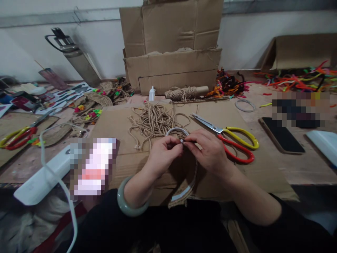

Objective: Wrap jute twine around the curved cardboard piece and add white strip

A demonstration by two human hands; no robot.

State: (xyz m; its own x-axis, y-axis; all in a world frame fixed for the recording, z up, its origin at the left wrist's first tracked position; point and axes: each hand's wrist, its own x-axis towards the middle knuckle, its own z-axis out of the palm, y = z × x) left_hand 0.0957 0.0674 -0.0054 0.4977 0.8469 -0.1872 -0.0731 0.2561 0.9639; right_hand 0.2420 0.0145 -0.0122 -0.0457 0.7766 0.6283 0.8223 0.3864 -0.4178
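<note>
A thin curved white band [177, 129], shaped like a headband, is held up over the cardboard. Its lower end [180, 196] is covered with rows of jute twine and hangs toward me. My left hand [162, 154] pinches the band with thumb and forefinger. Opposite it, my right hand [207, 151] is closed too, its fingertips meeting the left ones at a small whitish bit. A heap of cut jute twine [155, 119] lies just beyond the hands. Scissors [219, 130] with one yellow and one red handle rest open beside my right hand.
A cardboard sheet [116, 123] covers the work area. Behind it are a twine roll [181, 93], a small white bottle [152, 94] and a cardboard box [173, 66]. Left lie a lit phone [96, 165], a white power strip [44, 179] and more scissors [19, 137]; right, a dark phone [283, 135].
</note>
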